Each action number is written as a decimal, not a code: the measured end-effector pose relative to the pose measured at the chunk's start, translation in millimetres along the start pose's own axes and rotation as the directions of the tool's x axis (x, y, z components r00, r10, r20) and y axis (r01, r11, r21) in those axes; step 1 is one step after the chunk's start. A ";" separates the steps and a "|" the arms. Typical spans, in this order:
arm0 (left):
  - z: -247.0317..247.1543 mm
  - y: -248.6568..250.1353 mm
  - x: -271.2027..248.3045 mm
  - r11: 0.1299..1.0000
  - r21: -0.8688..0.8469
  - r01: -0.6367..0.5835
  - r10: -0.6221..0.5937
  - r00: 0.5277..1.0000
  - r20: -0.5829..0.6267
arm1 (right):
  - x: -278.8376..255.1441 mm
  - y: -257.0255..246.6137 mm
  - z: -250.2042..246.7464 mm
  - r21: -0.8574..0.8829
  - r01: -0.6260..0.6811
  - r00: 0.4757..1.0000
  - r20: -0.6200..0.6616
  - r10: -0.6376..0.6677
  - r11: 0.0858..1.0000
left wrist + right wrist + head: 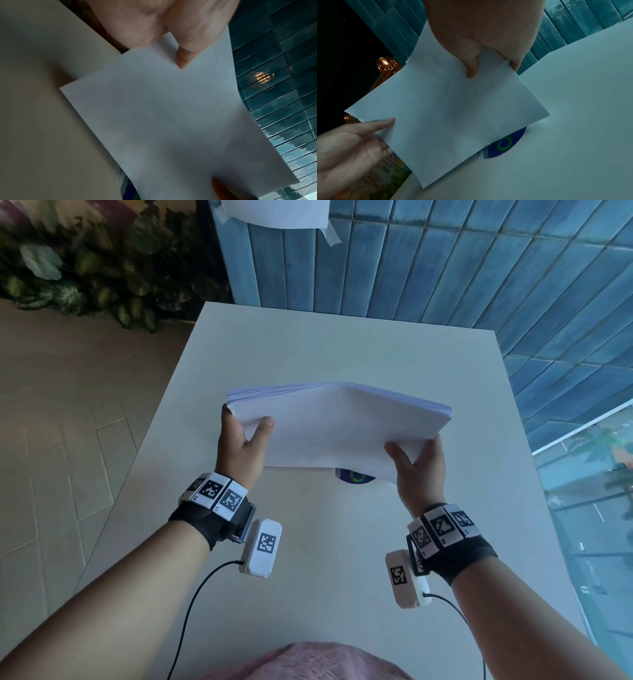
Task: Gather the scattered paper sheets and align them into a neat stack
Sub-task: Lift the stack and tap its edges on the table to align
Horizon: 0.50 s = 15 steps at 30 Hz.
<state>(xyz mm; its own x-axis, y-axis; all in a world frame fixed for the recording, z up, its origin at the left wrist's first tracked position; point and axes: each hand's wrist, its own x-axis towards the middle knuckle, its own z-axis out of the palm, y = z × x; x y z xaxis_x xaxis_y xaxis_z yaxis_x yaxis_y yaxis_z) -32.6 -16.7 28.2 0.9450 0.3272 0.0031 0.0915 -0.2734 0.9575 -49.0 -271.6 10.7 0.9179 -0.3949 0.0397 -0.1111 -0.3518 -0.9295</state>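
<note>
— Paper first: how many stacks in the head view?

— One stack of white sheets [339, 426], centre of the frame, held up over the white table [308, 344]. Two hands: the left hand [241, 446] grips its left end, thumb on the near face, fingers hidden behind; the right hand [423, 465] grips the right end the same way. The top edges fan a little at upper left, so the sheets are not flush. The count of sheets cannot be told. One blue disc with a green ring [354, 477] peeks out below the stack, mostly covered. One more sheet [274, 212] hangs on the blue tiled wall [445, 275], cut off at the top edge.

— Left wrist view?

— The stack fills the middle as one blank white face. The thumb lies on it at top centre, and the fingers behind it are hidden. Blurred throughout.

— Right wrist view?

— The thumb pinches the stack at upper centre, and one fingertip shows past its edge. The left hand enters at lower left. The disc, half hidden, shows at lower right.
</note>
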 end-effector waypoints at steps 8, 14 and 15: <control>0.4 -19.6 -2.4 0.988 0.104 0.114 -0.124 0.988 0.095 | -7.2 8.9 1.0 -0.032 -0.067 0.996 0.052 0.068 0.997; 1.7 -22.7 1.6 0.988 0.136 0.065 -0.076 0.994 0.073 | 1.2 4.6 -6.9 -0.090 -0.048 0.995 0.083 0.056 0.995; 1.1 -21.5 1.9 0.989 0.132 0.060 -0.068 0.996 0.056 | 1.6 1.8 -9.1 -0.104 -0.033 0.995 0.095 0.043 0.994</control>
<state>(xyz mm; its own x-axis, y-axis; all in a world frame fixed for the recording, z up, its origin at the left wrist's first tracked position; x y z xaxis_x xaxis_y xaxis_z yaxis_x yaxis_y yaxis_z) -32.5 -11.1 7.3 0.9527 0.2938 -0.0777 0.1884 -0.3702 0.9096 -51.2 -280.6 12.4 0.9443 -0.3272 -0.0353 -0.1803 -0.4246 -0.8873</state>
